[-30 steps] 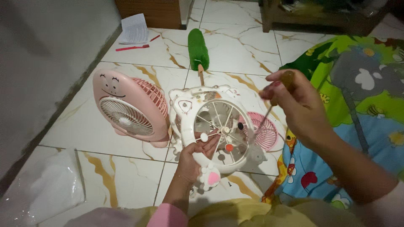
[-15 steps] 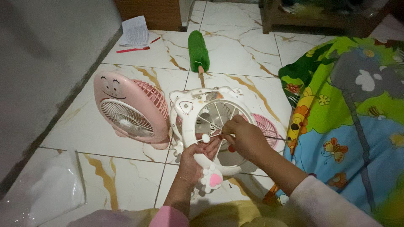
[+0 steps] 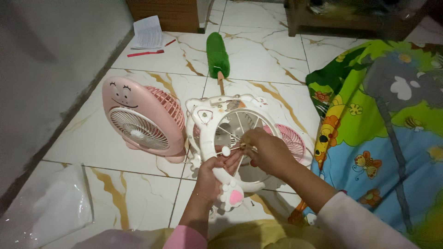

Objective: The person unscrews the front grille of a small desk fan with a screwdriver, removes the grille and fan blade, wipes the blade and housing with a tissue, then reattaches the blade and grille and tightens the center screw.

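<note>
Marble-veined floor tiles [image 3: 138, 184] are spread beneath a white fan [image 3: 230, 143], gripped at its rim by the left hand [image 3: 213, 173]; the right hand [image 3: 270, 152] fingers are pinched closed on a thin stick [image 3: 230, 148]. Beside it, a pink fan [image 3: 140, 120] is stood near the wall.

Changes only: 1 s ago the right hand [image 3: 270, 152] was raised well above and to the right of the white fan frame [image 3: 207, 121], holding a thin stick up in the air. Half a sec ago it had dropped to the frame's centre. Now it rests at the frame's centre, fingers pinched on the thin stick [image 3: 233, 148], just beside the left hand [image 3: 214, 173]. The pink grille [image 3: 290, 140] right of the frame is less covered now.
</note>
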`<state>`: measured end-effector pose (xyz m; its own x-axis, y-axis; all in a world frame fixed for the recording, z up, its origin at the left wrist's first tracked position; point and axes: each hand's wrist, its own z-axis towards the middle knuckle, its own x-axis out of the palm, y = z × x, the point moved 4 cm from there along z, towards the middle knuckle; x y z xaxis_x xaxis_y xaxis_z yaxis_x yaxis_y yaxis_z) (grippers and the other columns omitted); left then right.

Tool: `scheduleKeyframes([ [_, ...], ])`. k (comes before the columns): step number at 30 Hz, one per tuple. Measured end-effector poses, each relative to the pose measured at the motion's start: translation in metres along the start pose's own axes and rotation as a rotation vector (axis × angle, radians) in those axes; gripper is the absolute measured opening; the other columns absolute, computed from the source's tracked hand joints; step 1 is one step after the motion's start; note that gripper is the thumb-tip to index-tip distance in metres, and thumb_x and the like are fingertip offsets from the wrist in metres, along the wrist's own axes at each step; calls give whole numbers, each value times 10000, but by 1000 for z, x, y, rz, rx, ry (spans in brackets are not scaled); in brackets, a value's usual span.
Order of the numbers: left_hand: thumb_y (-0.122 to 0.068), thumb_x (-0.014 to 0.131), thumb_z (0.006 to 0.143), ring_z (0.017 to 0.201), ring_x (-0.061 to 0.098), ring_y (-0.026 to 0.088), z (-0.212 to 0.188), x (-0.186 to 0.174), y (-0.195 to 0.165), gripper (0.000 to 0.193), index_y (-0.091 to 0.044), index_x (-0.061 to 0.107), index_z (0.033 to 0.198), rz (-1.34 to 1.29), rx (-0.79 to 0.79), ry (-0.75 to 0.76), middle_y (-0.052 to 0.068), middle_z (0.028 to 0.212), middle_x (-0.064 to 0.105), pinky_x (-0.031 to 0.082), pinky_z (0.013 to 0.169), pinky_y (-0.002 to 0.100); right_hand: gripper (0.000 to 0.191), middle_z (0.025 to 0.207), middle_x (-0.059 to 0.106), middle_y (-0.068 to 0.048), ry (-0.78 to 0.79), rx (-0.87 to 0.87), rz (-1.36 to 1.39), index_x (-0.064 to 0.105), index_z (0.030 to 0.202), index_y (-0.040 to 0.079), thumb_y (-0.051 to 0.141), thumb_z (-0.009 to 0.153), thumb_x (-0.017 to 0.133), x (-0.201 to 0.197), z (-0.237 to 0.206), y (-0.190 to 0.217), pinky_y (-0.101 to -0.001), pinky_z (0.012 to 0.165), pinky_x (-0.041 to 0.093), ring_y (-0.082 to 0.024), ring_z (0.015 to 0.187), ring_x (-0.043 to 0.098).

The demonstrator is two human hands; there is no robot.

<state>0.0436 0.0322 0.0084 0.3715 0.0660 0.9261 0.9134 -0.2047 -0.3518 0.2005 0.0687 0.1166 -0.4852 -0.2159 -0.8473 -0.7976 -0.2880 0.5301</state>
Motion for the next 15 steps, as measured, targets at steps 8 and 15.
scheduleKeyframes([
  [8,63,404,693,1369,495,506,-1,5,4,512,21,392,1203,-4,-18,51,396,1377,504,364,1162,515,85,1030,685,-30,-49,-73,-59,726,938,138,174,862,711,-1,2,-3,-401,753,567,-262,841,743],
  [15,78,400,702,1354,509,498,1,-2,5,505,11,396,1202,1,-22,17,373,1369,514,396,1202,521,219,1046,657,-67,-69,-69,-50,730,987,141,223,791,781,1,3,-8,-419,758,562,-290,893,707],
])
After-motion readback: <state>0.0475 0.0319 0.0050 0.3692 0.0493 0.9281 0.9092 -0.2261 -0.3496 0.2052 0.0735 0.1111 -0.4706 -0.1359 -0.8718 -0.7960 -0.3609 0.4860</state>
